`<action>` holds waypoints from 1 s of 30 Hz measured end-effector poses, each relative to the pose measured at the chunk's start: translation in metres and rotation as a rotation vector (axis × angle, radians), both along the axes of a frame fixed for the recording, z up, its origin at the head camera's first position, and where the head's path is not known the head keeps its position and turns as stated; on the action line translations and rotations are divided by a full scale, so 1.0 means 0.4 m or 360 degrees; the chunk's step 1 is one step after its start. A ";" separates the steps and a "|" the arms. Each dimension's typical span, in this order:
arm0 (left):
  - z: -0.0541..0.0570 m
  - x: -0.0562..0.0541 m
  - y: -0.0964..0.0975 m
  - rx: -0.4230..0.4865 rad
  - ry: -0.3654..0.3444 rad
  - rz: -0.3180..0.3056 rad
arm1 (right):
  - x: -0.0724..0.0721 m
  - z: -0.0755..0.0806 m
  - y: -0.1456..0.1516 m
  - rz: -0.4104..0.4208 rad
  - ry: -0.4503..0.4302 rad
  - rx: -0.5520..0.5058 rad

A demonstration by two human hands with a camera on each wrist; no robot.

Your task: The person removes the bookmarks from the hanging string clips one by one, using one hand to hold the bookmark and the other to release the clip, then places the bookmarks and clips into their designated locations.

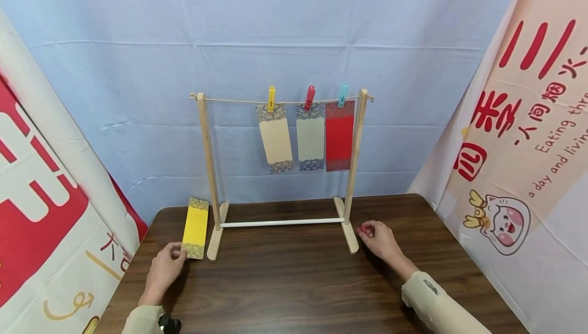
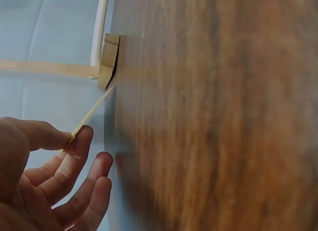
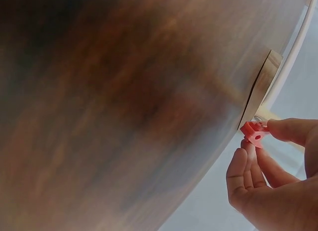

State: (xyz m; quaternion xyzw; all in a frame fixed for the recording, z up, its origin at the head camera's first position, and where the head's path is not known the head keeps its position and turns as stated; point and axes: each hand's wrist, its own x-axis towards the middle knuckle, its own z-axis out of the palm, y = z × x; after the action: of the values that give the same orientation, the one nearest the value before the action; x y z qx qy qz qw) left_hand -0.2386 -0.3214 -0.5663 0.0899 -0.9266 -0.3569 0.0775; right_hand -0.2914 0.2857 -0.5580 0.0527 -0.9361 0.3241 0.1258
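My left hand (image 1: 165, 268) pinches the lower left corner of a yellow paper card (image 1: 196, 225) with patterned ends, left of the wooden stand. In the left wrist view the card (image 2: 89, 114) shows edge-on between thumb and finger. Right of the stand, my right hand (image 1: 380, 239) holds a red clothespin (image 3: 254, 133) between thumb and fingertips, close over the table. On the stand's string hang three cards: a cream card (image 1: 276, 140) under a yellow clothespin (image 1: 271, 99), a grey-green card (image 1: 310, 139) under a red clothespin (image 1: 310, 97), and a red card (image 1: 340, 137) under a blue clothespin (image 1: 342, 94).
The wooden stand (image 1: 209, 160) has two posts on feet, joined low down by a white rod (image 1: 282, 222). It stands at the back of the dark wooden table (image 1: 285, 283). Behind hangs a pale blue cloth (image 1: 275, 17), with printed banners (image 1: 519, 119) at the sides.
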 end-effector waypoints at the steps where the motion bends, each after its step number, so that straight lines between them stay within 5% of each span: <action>1: 0.001 0.000 0.000 -0.0001 -0.0004 -0.0002 | 0.000 0.000 0.000 0.0000 -0.0003 0.0006; 30: 0.002 -0.009 -0.010 -0.0067 -0.0136 0.0055 | -0.007 -0.002 -0.001 -0.0006 -0.0111 0.0109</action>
State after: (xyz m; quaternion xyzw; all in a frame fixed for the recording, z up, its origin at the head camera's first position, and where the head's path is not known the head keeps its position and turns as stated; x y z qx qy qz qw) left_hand -0.2422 -0.3256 -0.5654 0.1194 -0.9346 -0.3318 0.0460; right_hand -0.2943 0.2852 -0.5587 0.0440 -0.9506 0.2933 0.0919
